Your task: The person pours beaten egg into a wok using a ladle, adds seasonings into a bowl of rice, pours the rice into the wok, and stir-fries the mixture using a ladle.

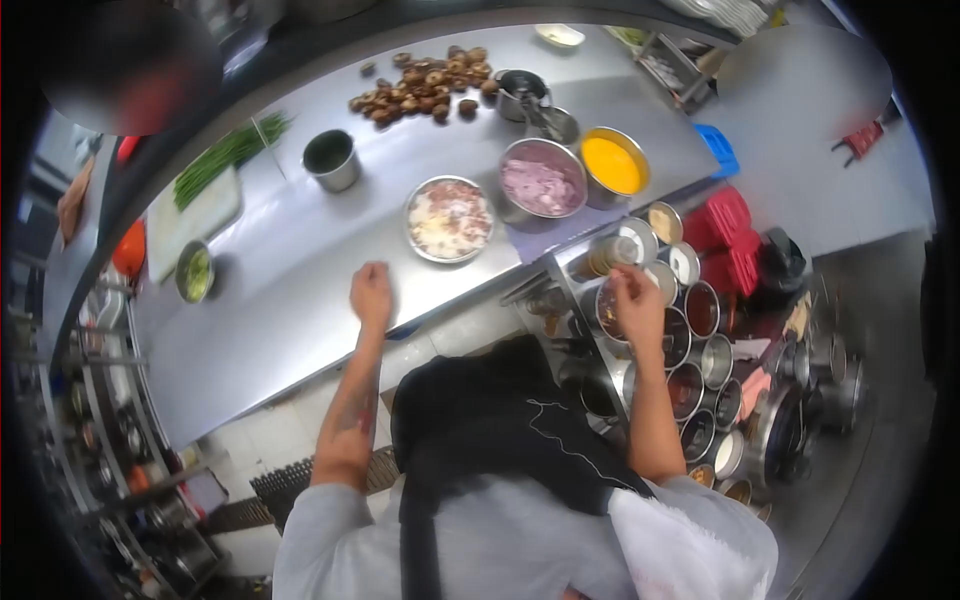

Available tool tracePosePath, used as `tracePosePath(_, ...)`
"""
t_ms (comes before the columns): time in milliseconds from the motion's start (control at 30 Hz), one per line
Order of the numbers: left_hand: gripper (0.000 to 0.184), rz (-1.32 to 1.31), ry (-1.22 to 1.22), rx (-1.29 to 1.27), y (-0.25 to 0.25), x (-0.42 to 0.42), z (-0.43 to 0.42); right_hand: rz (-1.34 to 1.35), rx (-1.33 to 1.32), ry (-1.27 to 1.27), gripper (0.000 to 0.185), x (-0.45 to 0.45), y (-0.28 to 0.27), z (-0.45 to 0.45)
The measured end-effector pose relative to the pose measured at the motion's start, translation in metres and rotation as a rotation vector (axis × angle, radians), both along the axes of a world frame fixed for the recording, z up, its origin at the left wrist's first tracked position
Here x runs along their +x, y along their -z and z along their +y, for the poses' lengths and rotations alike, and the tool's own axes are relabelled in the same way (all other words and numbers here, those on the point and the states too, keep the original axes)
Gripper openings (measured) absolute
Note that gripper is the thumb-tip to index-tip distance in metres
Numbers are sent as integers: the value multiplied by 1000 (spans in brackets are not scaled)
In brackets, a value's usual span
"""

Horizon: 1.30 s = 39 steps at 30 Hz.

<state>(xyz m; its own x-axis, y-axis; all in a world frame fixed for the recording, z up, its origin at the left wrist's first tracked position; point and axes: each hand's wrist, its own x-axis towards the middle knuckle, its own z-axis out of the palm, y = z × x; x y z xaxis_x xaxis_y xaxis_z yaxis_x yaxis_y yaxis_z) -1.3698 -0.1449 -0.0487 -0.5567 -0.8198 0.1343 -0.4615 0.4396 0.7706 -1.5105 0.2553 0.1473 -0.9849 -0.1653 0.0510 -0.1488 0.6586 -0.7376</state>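
Observation:
My left hand [372,292] rests, loosely closed, on the front part of the steel table; nothing shows in it. Just beyond it and to the right sits a metal bowl of minced meat with white and yellowish ingredients [450,220]. My right hand [635,295] is over the seasoning containers at the right, its fingers pinched together. What they hold, if anything, is too small to make out. Close around it are a container of white powder [684,263], a pale tan one [664,222] and a pot of dark red sauce [702,309].
Pink sliced meat [542,186] fills one bowl beside a pot of yellow liquid [614,164]. Mushrooms [430,85] lie at the back. Green stalks [228,160] rest by a white cutting board [195,225]. A dark-filled pot [331,160] and a small green-filled bowl [195,272] stand leftward.

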Motion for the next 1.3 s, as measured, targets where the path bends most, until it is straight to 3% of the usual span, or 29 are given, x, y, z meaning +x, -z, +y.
tracePosePath(33, 29, -69, 117, 158, -21, -16, -14, -43, -11, -96, 32, 4, 5, -17)
tracePosePath(100, 30, 66, 261, 256, -27, -52, -37, -79, -4, -229, 33, 11, 14, -49)
tracePosePath(167, 31, 182, 248, 86, -50, -85, -40, -108, -7, -357, 34, 11, 24, -71)
tracePosePath(267, 31, 115, 261, -89, -59, -131, -55, -306, -68, -460, 37, 0, 67, -102)
tracePosePath(333, 32, -16, 433, 162, -67, -143, -57, -426, -83, -516, 42, -8, 89, -119)
tracePosePath(400, 32, -46, 469, 188, -69, -141, -57, -570, -185, -480, 42, -14, 96, -135)
tracePosePath(467, 32, -95, 524, 219, -70, -128, -53, -793, -577, -269, 37, -17, 91, -148)
tracePosePath(533, 33, 62, 407, 488, -72, -100, -37, -800, -615, -284, 37, -33, 103, -159)
tracePosePath(600, 28, 27, 262, 708, -76, -64, -24, -820, -636, -302, 37, -42, 112, -165)
tracePosePath(733, 12, 165, 12, 843, -80, 9, 1, -769, -403, -505, 37, -52, 116, -200)
tracePosePath(767, 9, 229, -105, 944, -79, 27, 5, -582, -326, -595, 37, -46, 103, -212)
tracePosePath(800, 9, 240, -149, 937, -78, 44, 8, -388, -254, -687, 38, -39, 97, -225)
tracePosePath(867, 10, 362, -237, 991, -77, 72, 11, -317, -246, -800, 39, -21, 104, -252)
tracePosePath(933, 11, 396, -326, 977, -83, 93, 13, -158, -74, -1030, 42, -1, 97, -273)
tracePosePath(1067, 10, 518, -452, 996, -72, 140, 6, -132, -34, -1197, 44, 19, 95, -322)
tracePosePath(1100, 10, 485, -451, 975, -70, 152, 6, -289, -132, -1175, 45, 25, 93, -333)
tracePosePath(1133, 10, 452, -447, 959, -69, 164, 5, -267, -130, -1207, 45, 35, 90, -343)
tracePosePath(1200, 8, 508, -452, 930, -74, 188, 1, -530, -57, -1072, 46, 57, 95, -365)
tracePosePath(1300, 11, 547, -503, 986, -78, 235, -3, -164, 39, -1223, 37, 93, 133, -399)
